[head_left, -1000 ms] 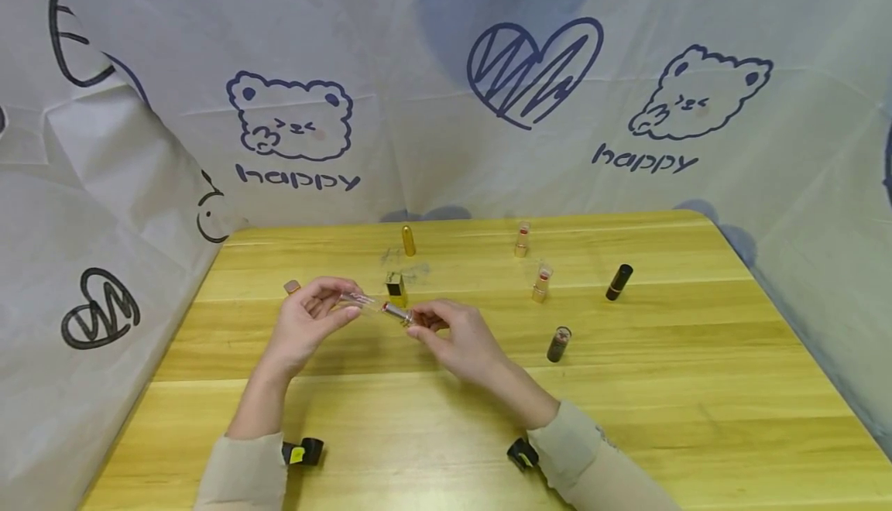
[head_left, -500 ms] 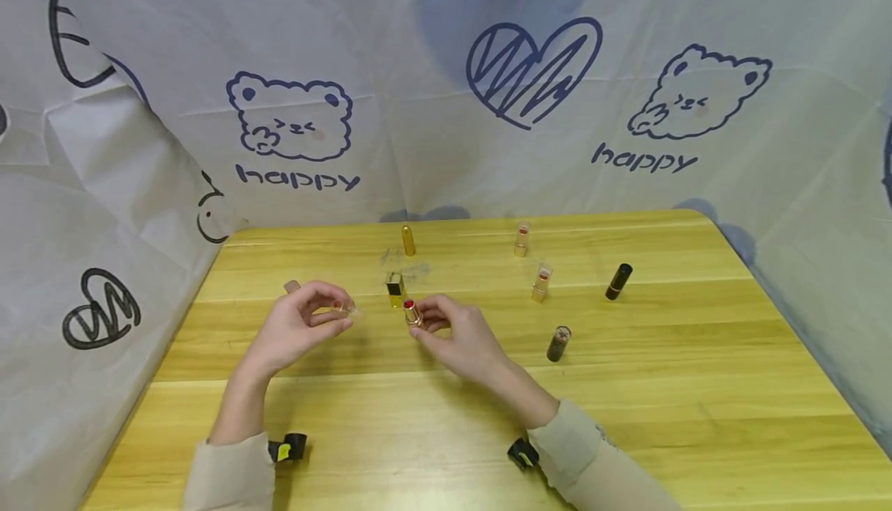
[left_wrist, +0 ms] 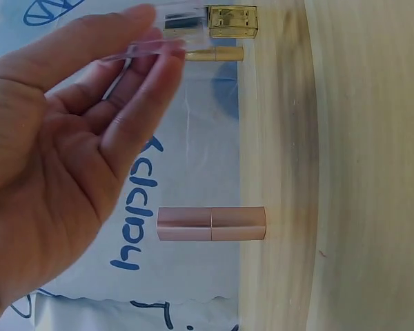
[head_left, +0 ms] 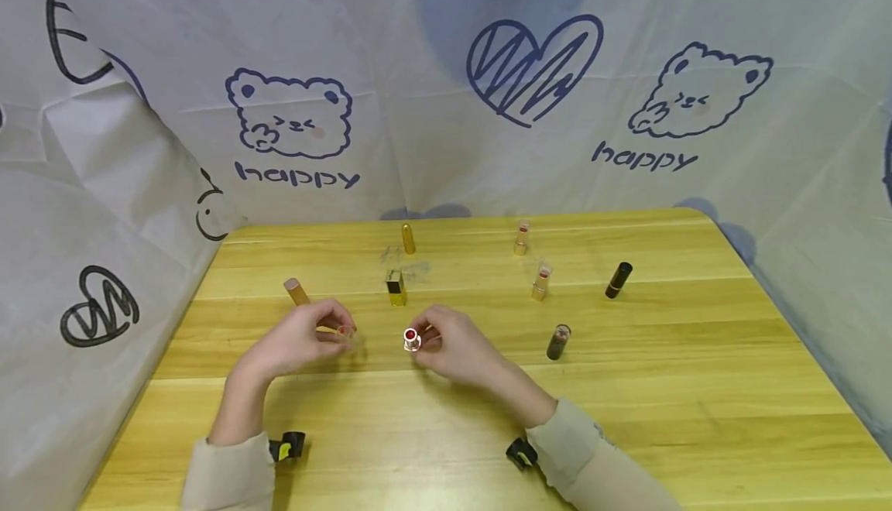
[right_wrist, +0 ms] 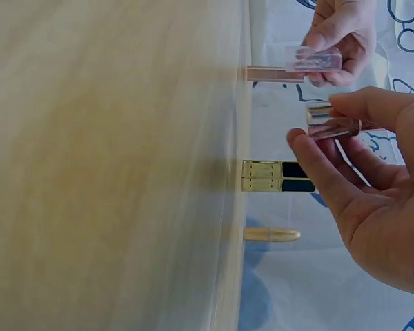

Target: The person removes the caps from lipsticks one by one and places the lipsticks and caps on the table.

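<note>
The lipstick (head_left: 411, 338), its red tip bare, is pinched upright in the right hand (head_left: 449, 350) above the middle of the wooden surface (head_left: 627, 387). Close beside it, the left hand (head_left: 296, 344) grips the clear cap (head_left: 343, 331) in its fingertips. Behind them stand a square gold tube (head_left: 396, 288) and a pink tube (head_left: 296, 291).

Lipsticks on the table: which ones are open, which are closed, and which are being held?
Lipstick: uncapped, red tip showing, held by right hand.
Clear cap: off, held by left hand.
Pink lipstick: capped, standing.
Gold bullet lipstick: capped, standing.
Black lipstick: capped, standing.
</note>
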Tool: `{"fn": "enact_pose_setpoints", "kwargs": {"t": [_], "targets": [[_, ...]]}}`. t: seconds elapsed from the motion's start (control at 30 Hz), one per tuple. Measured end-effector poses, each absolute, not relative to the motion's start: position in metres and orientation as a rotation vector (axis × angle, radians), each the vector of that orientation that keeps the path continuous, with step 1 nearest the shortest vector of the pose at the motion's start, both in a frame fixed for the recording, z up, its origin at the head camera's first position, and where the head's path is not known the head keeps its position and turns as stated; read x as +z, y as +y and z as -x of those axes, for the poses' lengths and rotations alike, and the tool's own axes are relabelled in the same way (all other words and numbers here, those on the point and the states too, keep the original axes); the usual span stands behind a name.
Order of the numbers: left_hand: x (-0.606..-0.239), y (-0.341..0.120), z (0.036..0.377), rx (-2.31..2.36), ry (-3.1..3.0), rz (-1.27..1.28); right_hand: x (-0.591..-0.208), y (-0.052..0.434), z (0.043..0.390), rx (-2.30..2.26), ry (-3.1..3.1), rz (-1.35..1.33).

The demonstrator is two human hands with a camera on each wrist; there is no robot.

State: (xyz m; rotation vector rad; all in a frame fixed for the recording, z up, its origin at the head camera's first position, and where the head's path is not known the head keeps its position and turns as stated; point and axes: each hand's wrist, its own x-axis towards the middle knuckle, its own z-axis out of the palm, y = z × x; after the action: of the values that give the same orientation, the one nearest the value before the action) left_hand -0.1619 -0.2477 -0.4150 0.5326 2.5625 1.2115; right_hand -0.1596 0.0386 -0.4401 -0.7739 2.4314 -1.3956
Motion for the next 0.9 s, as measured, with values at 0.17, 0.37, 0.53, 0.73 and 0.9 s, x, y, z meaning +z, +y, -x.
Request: {"fn": "enact_pose_setpoints", "kwargs": {"t": [0.17, 0.37, 0.53, 0.73, 0.9], "targets": [[-0.4165, -0.2489, 0.1609, 1.172, 2.493, -0.494, -0.4420, 0.0388, 0.1602, -1.247, 2.483, 0.808], [-0.4183, -0.2493, 0.1595, 1.101, 2.462, -0.497, -0.4438, 0.0395, 0.1605, -1.135, 2.509, 0.823], [-0.4194, -0.2480, 0.1580, 1.080, 2.422, -0.455, -0.4450, 0.0403, 0.1605, -1.084, 2.516, 0.828], [-0.4209, -0.2487, 0.1577, 1.058, 2.415, -0.423, -0.4462, 0.0417, 0.1600, -1.035, 2.537, 0.832], [-0.4195, -0.2486, 0.1574, 1.053, 2.399, -0.403, -0.4457, 0.0420, 0.1600, -0.998, 2.550, 0.820]]}}
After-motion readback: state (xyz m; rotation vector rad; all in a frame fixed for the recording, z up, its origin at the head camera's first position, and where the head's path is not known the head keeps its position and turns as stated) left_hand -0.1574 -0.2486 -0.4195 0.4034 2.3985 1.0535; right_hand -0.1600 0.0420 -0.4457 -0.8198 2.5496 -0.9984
